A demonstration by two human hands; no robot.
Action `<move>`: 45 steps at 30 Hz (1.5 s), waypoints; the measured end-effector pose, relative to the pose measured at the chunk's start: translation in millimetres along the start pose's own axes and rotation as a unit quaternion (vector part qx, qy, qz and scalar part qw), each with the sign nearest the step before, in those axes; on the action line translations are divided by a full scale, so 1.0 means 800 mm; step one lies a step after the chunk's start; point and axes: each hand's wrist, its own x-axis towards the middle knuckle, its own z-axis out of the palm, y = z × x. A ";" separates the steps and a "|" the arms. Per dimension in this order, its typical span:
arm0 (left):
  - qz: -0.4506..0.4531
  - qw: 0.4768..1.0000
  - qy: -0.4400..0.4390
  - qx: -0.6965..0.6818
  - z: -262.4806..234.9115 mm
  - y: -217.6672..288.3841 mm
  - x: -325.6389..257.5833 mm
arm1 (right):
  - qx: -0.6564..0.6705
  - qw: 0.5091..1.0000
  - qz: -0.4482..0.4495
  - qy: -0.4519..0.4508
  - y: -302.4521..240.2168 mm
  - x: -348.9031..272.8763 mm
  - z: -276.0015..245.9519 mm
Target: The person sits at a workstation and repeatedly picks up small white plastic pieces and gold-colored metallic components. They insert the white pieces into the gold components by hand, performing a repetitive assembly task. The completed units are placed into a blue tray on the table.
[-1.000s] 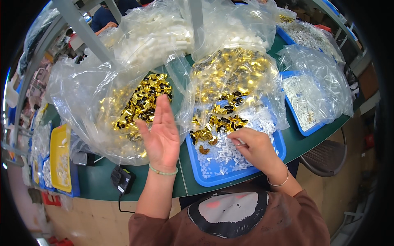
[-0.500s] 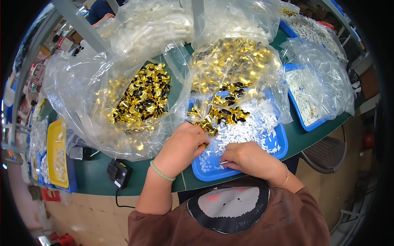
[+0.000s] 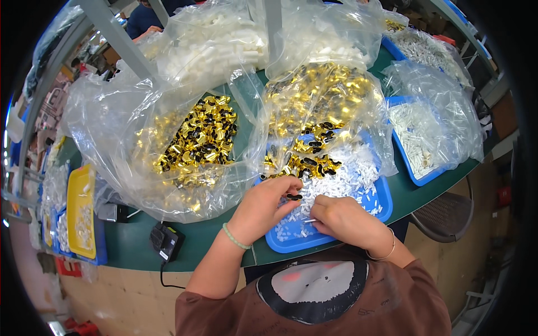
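Observation:
My left hand (image 3: pixel 272 203) is over the left part of a blue tray (image 3: pixel 305 243), pinching a small gold-and-black part (image 3: pixel 293 197) between thumb and fingers. Close beside it, my right hand (image 3: pixel 343 219) is closed, and a short, thin, silvery-white piece (image 3: pixel 310 220) sticks out from its fingertips; its kind is too small to make out. Many small white plastic pieces (image 3: pixel 363 178) lie in the tray below. Toward its far side, more gold-and-black parts (image 3: pixel 314 166) spill from a clear plastic bag (image 3: pixel 314 92).
Another clear bag (image 3: pixel 106 129) with gold-and-black parts lies open on the left of the green table (image 3: pixel 126 246). A black adapter (image 3: pixel 166 242) and a yellow tray (image 3: pixel 73 193) are farther left. A second blue tray (image 3: pixel 417 178) stands right. A metal post (image 3: pixel 273 33) rises at the back.
My left hand has moved right, away from the heap of gold parts, and now shows one gold-and-black part in its pinch. My right hand has shifted slightly, still closed.

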 end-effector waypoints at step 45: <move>-0.146 0.803 -0.007 -0.578 0.033 -0.007 0.012 | 0.311 0.885 0.121 0.324 -0.008 0.023 -0.005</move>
